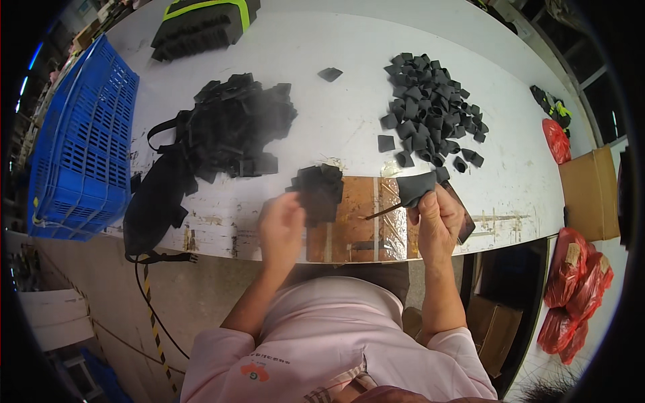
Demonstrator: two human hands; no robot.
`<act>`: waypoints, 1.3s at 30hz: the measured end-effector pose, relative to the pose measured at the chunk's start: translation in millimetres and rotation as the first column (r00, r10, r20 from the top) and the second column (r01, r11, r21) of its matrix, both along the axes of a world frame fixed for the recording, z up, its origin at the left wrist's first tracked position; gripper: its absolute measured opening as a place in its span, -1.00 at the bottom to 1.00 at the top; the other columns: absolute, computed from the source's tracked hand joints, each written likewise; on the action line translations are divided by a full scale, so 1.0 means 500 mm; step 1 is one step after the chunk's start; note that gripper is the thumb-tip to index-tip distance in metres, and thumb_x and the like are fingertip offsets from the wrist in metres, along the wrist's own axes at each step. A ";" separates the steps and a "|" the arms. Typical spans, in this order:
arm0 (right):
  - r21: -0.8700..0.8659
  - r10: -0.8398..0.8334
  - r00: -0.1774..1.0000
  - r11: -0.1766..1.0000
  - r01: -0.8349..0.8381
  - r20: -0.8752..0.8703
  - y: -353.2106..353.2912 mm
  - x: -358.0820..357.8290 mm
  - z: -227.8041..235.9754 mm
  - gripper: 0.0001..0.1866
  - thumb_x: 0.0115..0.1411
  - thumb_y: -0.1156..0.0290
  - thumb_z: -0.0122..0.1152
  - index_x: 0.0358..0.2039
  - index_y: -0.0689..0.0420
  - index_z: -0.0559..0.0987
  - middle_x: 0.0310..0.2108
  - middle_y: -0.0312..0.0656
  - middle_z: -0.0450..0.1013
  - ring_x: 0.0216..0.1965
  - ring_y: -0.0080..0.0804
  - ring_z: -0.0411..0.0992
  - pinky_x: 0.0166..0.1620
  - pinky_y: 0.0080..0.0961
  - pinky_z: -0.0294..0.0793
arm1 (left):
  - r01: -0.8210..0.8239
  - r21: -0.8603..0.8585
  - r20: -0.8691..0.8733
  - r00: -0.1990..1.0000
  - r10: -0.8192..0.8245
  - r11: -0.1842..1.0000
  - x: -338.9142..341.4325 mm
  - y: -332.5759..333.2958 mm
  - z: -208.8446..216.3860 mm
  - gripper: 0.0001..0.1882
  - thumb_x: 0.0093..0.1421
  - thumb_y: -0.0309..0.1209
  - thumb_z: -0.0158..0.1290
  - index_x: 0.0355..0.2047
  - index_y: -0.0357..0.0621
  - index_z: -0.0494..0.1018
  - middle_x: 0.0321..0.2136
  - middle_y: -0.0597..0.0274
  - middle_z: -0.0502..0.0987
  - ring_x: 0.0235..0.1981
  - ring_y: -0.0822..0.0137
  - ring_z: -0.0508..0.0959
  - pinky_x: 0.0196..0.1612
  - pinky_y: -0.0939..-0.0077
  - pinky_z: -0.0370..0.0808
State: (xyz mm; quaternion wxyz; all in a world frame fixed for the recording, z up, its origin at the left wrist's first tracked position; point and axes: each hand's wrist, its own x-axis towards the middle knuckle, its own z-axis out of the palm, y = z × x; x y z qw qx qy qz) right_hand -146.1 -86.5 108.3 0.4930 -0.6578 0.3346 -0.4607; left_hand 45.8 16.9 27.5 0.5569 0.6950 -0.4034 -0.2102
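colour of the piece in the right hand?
Dark grey, near black: the piece in the right hand shows best in the head view, the only one.

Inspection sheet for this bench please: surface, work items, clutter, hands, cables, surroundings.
Surface: white table, scuffed along the near edge; brown panel there, with clear tape on it.
Work items: black pile left, scattered dark pieces right, small dark stack between.
Clutter: blue crate at the left; banded dark bundle at the far left.
Hands: right hand grips a dark piece; left hand blurred beside the small dark stack, contact unclear.
Cables: thin black cord hanging below the left side.
Surroundings: cardboard box and red plastic bags at the right.
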 end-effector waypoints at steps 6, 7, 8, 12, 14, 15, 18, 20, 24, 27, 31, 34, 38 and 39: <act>0.152 0.100 0.982 0.980 -0.124 0.159 0.001 -0.008 0.006 -0.62 0.18 0.18 -0.04 -0.47 0.30 0.48 -0.59 -0.34 0.25 -0.62 -0.66 0.14 -0.56 -0.74 0.10 | 0.486 -0.270 -0.353 0.754 -0.555 0.831 -0.080 -0.096 0.164 -0.67 0.09 -0.50 0.01 -0.12 -0.33 0.32 -0.34 0.27 0.42 -0.33 0.58 0.38 -0.27 0.71 0.35; 0.161 0.115 0.979 0.976 -0.143 0.168 0.000 -0.009 0.007 -0.64 0.19 0.21 -0.04 -0.46 0.30 0.49 -0.57 -0.34 0.26 -0.61 -0.67 0.15 -0.54 -0.74 0.11 | 0.562 -0.258 -0.309 0.722 -0.618 0.786 -0.087 -0.107 0.175 -0.69 0.08 -0.51 0.02 -0.15 -0.35 0.33 -0.35 0.28 0.43 -0.33 0.58 0.39 -0.26 0.71 0.36; 0.155 0.113 0.979 0.978 -0.139 0.168 0.001 -0.009 0.010 -0.64 0.19 0.21 -0.04 -0.46 0.30 0.49 -0.57 -0.34 0.26 -0.61 -0.67 0.15 -0.54 -0.74 0.11 | 0.565 -0.263 -0.305 0.720 -0.623 0.782 -0.094 -0.111 0.175 -0.69 0.08 -0.51 0.02 -0.15 -0.35 0.33 -0.35 0.28 0.43 -0.33 0.58 0.39 -0.26 0.71 0.36; 0.161 0.060 0.985 0.983 -0.087 0.163 0.002 -0.018 0.013 -0.77 0.15 0.37 0.02 -0.41 0.30 0.51 -0.53 -0.34 0.27 -0.57 -0.68 0.17 -0.52 -0.74 0.14 | 0.506 -0.263 -0.386 0.725 -0.570 0.822 -0.119 -0.117 0.164 -0.81 0.04 -0.59 0.05 -0.30 -0.34 0.38 -0.47 0.35 0.45 -0.43 0.62 0.41 -0.33 0.74 0.38; 0.099 -0.033 0.994 0.995 0.023 0.104 0.008 -0.014 0.021 -0.86 0.09 0.47 0.08 -0.41 0.29 0.51 -0.51 -0.34 0.29 -0.55 -0.68 0.17 -0.50 -0.76 0.15 | 0.458 -0.284 -0.425 0.727 -0.539 0.842 -0.125 -0.117 0.150 -0.84 0.04 -0.60 0.04 -0.32 -0.32 0.39 -0.48 0.36 0.45 -0.45 0.64 0.40 -0.39 0.78 0.38; 0.096 -0.032 0.994 0.995 0.022 0.108 0.009 -0.015 0.020 -0.86 0.09 0.47 0.08 -0.41 0.29 0.51 -0.51 -0.34 0.29 -0.55 -0.68 0.17 -0.50 -0.76 0.15 | 0.453 -0.295 -0.424 0.727 -0.540 0.841 -0.127 -0.116 0.153 -0.88 0.06 -0.56 0.04 -0.36 -0.30 0.40 -0.50 0.35 0.44 -0.50 0.66 0.38 -0.47 0.81 0.33; 0.073 -0.037 0.993 0.997 0.029 0.113 0.013 -0.014 0.017 -0.91 0.06 0.53 0.11 -0.42 0.28 0.51 -0.49 -0.34 0.29 -0.54 -0.69 0.17 -0.49 -0.77 0.14 | 0.412 -0.285 -0.538 0.679 -0.500 0.865 -0.130 -0.108 0.167 -0.92 0.07 -0.54 0.01 -0.40 -0.28 0.39 -0.52 0.32 0.44 -0.59 0.65 0.34 -0.57 0.80 0.25; 0.088 -0.054 0.993 0.995 0.045 0.101 0.017 -0.009 0.019 -0.93 0.05 0.54 0.12 -0.45 0.27 0.51 -0.50 -0.34 0.30 -0.53 -0.67 0.18 -0.50 -0.75 0.14 | 0.368 -0.347 -0.667 0.550 -0.503 0.863 -0.127 -0.110 0.165 -0.94 0.06 -0.56 0.00 -0.42 -0.28 0.39 -0.53 0.29 0.44 -0.62 0.64 0.31 -0.60 0.79 0.21; -0.041 -0.056 0.998 0.998 0.057 0.011 0.015 0.002 0.005 -0.95 0.02 0.55 0.14 -0.48 0.26 0.50 -0.56 -0.31 0.29 -0.57 -0.61 0.18 -0.53 -0.70 0.13 | 0.231 -0.352 -0.887 0.225 -0.402 0.907 -0.127 -0.112 0.159 -0.93 0.01 -0.62 -0.05 -0.45 -0.26 0.39 -0.59 0.28 0.41 -0.70 0.63 0.23 -0.65 0.75 0.16; -0.483 -0.288 0.938 0.860 0.164 -0.194 0.023 0.008 0.013 -0.97 0.00 0.58 0.13 -0.50 0.25 0.46 -0.63 -0.25 0.29 -0.65 -0.51 0.18 -0.58 -0.63 0.11 | 0.165 -0.481 -0.865 -0.248 -0.436 0.861 -0.137 -0.121 0.129 -0.88 0.01 -0.62 -0.09 -0.42 -0.20 0.40 -0.68 0.39 0.30 -0.75 0.61 0.19 -0.65 0.79 0.11; -0.254 -0.178 0.969 0.958 0.131 -0.171 0.004 -0.012 0.054 -0.89 0.03 0.51 0.13 -0.52 0.27 0.42 -0.61 -0.32 0.30 -0.62 -0.58 0.19 -0.57 -0.67 0.13 | 0.227 -0.288 -0.850 0.386 -0.358 0.930 -0.094 -0.081 0.112 -0.87 -0.01 -0.58 -0.04 -0.39 -0.19 0.38 -0.57 0.30 0.38 -0.70 0.57 0.30 -0.60 0.74 0.23; 0.082 -0.153 0.988 0.985 0.153 -0.007 -0.093 -0.026 0.123 -0.79 0.09 0.37 0.10 -0.39 0.29 0.46 -0.58 -0.38 0.32 -0.60 -0.66 0.17 -0.53 -0.73 0.14 | -0.094 0.025 0.178 0.980 0.088 0.995 -0.006 -0.035 0.003 -0.84 -0.03 -0.55 0.01 -0.38 -0.30 0.35 -0.47 0.12 0.41 -0.55 0.33 0.43 -0.46 0.53 0.37; -0.205 -0.618 0.786 0.773 0.601 -0.026 -0.067 -0.040 0.076 -0.75 0.15 0.39 0.02 -0.24 0.29 0.48 -0.57 -0.35 0.36 -0.63 -0.76 0.15 -0.57 -0.86 0.09 | -0.363 0.252 0.714 0.695 0.081 0.897 0.082 0.042 -0.083 -0.82 -0.06 -0.55 0.05 -0.41 -0.30 0.33 -0.47 -0.01 0.39 -0.42 0.09 0.41 -0.36 0.30 0.34; -0.141 -0.606 0.795 0.786 0.602 0.017 -0.018 -0.034 0.055 -0.80 0.15 0.43 0.00 -0.31 0.29 0.49 -0.57 -0.35 0.35 -0.61 -0.76 0.18 -0.56 -0.87 0.09 | -0.310 0.299 0.700 0.714 0.013 0.903 0.092 0.054 -0.096 -0.83 -0.07 -0.56 0.06 -0.43 -0.29 0.34 -0.47 -0.02 0.38 -0.40 0.04 0.39 -0.34 0.26 0.32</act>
